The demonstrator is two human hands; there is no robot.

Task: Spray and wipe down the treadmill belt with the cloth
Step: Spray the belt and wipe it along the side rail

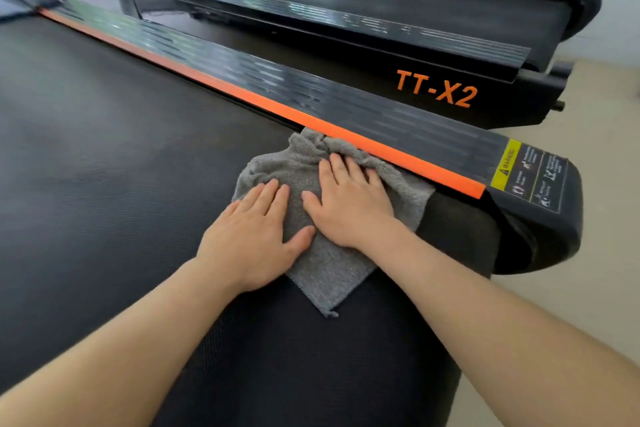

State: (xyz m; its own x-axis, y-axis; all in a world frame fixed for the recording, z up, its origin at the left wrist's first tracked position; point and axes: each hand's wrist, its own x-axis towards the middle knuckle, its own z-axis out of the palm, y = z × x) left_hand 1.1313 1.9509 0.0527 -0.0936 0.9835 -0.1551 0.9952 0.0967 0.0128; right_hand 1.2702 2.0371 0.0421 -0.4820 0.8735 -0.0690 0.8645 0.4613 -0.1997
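Now, starting at the left, we see the dark ribbed treadmill belt (104, 166) running away from us, bare out to its left edge. Close to the belt's right edge, near the rear end, our left hand (252, 236) lies flat. Its fingers are straight and together and the thumb is spread. It presses on the near-left part of the cloth (325, 277) and grips nothing.

The cloth is a grey terry towel. It sits rumpled on the belt under both palms, with one loose corner pointing back at us and its far fold pushed up against the orange strip (311, 121) of the side rail. Our right hand (349, 208) lies just beside the left, the thumbs almost meeting. It is likewise flat and open, with its fingertips on the crumpled far fold by the strip.

Further right, a warning label (509, 166) marks the rail's rear corner, and a second treadmill (415, 21) stands beyond. We see no spray bottle.

We judge that this is the wiping step. The cloth looks soft, light and limp, so it will likely bunch and drag on the grippy ribbing. We would press through its middle with spread palms, or gather the far fold to steer it. If we push lengthwise, the belt may creep.
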